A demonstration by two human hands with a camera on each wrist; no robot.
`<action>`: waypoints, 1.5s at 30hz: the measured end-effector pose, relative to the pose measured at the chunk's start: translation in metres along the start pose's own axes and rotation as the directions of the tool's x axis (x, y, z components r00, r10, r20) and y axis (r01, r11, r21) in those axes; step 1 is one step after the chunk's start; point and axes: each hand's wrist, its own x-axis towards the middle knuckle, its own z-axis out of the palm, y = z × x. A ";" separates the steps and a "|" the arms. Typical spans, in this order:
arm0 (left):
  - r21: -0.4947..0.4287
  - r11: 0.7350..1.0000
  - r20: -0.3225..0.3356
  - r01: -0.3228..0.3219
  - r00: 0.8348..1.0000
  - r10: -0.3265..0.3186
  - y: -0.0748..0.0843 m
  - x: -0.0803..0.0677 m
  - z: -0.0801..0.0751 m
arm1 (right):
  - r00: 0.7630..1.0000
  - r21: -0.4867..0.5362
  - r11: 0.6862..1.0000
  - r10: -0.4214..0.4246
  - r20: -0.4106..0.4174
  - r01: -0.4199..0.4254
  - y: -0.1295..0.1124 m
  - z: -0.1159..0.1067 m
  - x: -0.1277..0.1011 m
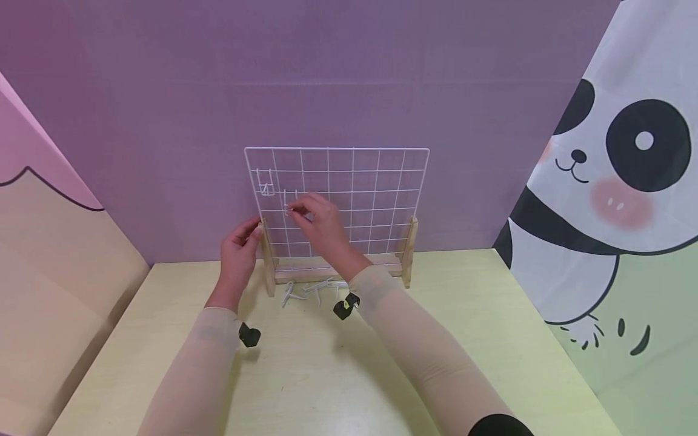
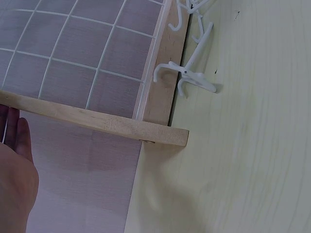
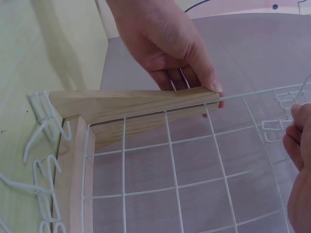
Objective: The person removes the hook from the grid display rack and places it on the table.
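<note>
A white wire grid panel [image 1: 362,201] stands upright in a wooden stand. My left hand [image 1: 238,254] holds the top of the stand's left post [image 3: 146,106], thumb on one face and fingers reaching behind. At the grid's left part, my right hand [image 1: 323,225] pinches a white wire hook [image 3: 273,126] against the mesh; the fingers cover part of it. Another white hook [image 1: 266,184] hangs on the grid higher up, near the left edge.
Several loose white hooks [image 2: 194,73] lie on the pale wooden table [image 1: 305,375] in front of the stand's base. The stand's right post [image 1: 409,251] rises at the other end. A purple backdrop [image 1: 338,72] hangs close behind the grid.
</note>
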 end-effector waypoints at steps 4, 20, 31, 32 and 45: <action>0.001 1.000 0.004 0.007 1.000 -0.007 0.002 -0.001 0.000 | 0.999 0.026 1.000 0.003 -0.042 -0.001 -0.003 -0.002 0.002; -0.022 1.000 0.015 0.013 1.000 -0.013 0.006 -0.002 0.000 | 0.987 0.118 0.990 -0.055 -0.152 0.074 -0.009 -0.010 0.013; -0.020 0.999 0.022 0.032 0.999 -0.031 0.006 -0.002 0.000 | 0.991 0.193 0.981 -0.007 -0.135 0.033 -0.017 -0.019 0.006; -0.019 0.999 0.023 0.031 0.999 -0.031 0.006 -0.002 0.000 | 0.992 0.196 0.980 0.002 -0.127 0.023 -0.017 -0.020 0.005; -0.008 1.000 0.030 0.027 0.999 -0.027 0.006 -0.003 -0.002 | 0.999 0.135 0.991 0.020 -0.027 -0.016 -0.012 -0.029 -0.013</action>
